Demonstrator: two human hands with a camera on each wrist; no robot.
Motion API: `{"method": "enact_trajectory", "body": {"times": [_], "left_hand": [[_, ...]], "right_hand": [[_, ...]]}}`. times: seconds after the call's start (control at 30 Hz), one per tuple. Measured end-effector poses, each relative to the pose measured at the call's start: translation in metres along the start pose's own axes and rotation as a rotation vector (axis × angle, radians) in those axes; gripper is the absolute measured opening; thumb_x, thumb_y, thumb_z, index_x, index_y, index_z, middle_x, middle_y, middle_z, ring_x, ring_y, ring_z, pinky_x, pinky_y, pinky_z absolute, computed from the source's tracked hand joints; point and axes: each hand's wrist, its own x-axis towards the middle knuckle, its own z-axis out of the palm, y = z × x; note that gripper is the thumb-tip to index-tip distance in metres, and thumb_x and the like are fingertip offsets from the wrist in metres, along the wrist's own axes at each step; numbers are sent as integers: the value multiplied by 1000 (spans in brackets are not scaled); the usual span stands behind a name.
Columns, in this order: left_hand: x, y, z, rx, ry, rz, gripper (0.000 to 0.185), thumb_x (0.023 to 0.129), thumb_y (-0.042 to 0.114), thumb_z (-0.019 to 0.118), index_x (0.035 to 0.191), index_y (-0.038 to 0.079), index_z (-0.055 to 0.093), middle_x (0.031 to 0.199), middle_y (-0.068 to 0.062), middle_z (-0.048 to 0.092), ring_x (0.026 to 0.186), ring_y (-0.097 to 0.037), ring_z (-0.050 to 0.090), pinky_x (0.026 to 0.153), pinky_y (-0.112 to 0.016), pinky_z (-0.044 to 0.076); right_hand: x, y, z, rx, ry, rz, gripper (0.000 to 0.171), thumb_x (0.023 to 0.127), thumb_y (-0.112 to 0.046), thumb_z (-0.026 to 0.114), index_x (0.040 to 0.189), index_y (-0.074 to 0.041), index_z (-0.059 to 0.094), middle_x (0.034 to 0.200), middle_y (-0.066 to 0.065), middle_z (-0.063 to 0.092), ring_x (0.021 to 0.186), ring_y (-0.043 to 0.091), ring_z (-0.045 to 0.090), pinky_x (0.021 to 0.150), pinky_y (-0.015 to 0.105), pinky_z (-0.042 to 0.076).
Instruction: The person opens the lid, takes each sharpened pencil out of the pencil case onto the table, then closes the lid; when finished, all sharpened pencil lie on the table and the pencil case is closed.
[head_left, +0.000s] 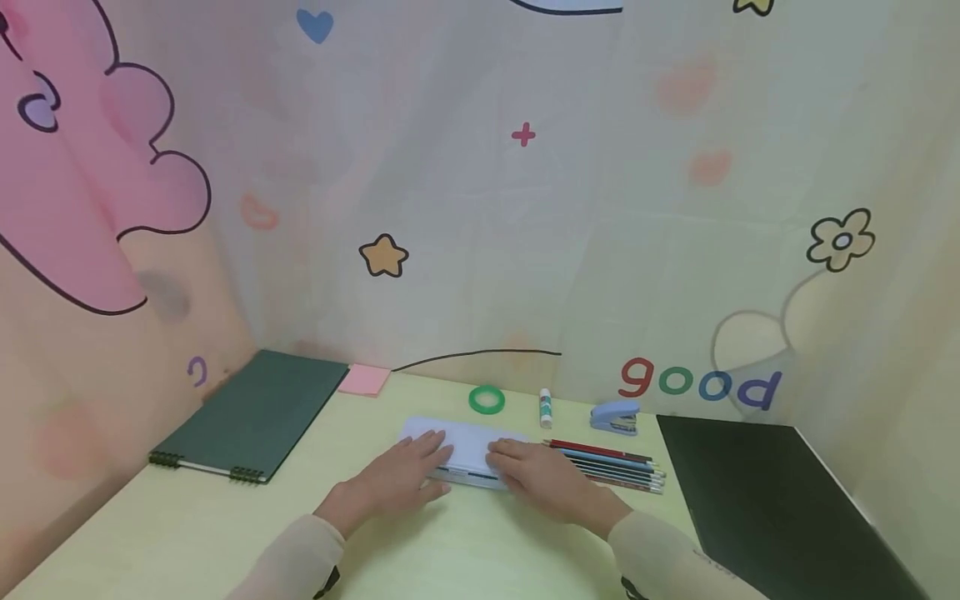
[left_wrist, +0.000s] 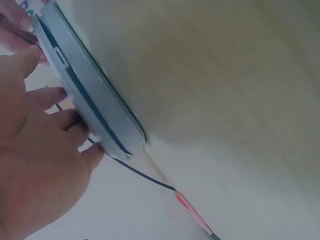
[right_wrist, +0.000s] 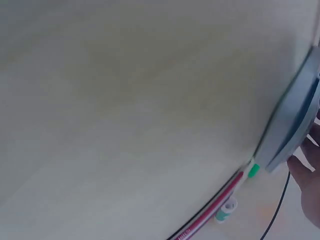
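Observation:
A pale lilac pencil case [head_left: 469,446] lies flat on the light table, a dark slit running along its front side between lid and base. My left hand [head_left: 403,471] rests on the left part of its lid with the fingers extended and the thumb low at the front. On the right part, the fingers of my right hand [head_left: 551,477] lie over the lid. The left wrist view shows the case [left_wrist: 102,95] from the side, with the slit and a small clasp. Only one end of the case [right_wrist: 287,120] appears in the right wrist view. Its inside is hidden.
Several pencils [head_left: 611,456] lie beside my right hand. Behind are green tape [head_left: 487,400], a glue stick [head_left: 546,408] and a blue stapler [head_left: 615,418]. A dark green spiral notebook [head_left: 258,412] and pink sticky notes [head_left: 364,380] lie left, a black board [head_left: 772,492] right.

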Motion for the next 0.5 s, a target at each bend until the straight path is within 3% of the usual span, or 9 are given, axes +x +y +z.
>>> {"method": "enact_trajectory", "body": {"times": [0.17,0.23,0.5], "left_hand": [[-4,8,4,4,-15,-27,62,104,42,47,153,6,38,164,-14,27,154,-30,22,124,-51,20],[-4,9,5,0,-13,-32,62,104,43,45,153,6,37,164,-15,26,154,-31,21,124,-53,19],[-3,10,9,11,-31,-55,65,105,47,38,155,6,33,166,-15,21,155,-32,18,124,-54,16]], "right_hand": [[-5,-8,10,-8,-97,31,61,106,-48,37,154,-11,37,162,6,35,151,24,32,121,47,29],[-5,-10,14,-7,-94,41,66,106,-52,32,155,-9,34,163,7,31,152,24,29,122,48,26],[-7,-13,21,6,-77,50,66,106,-50,30,156,-6,31,165,10,27,153,26,25,123,48,23]]}}
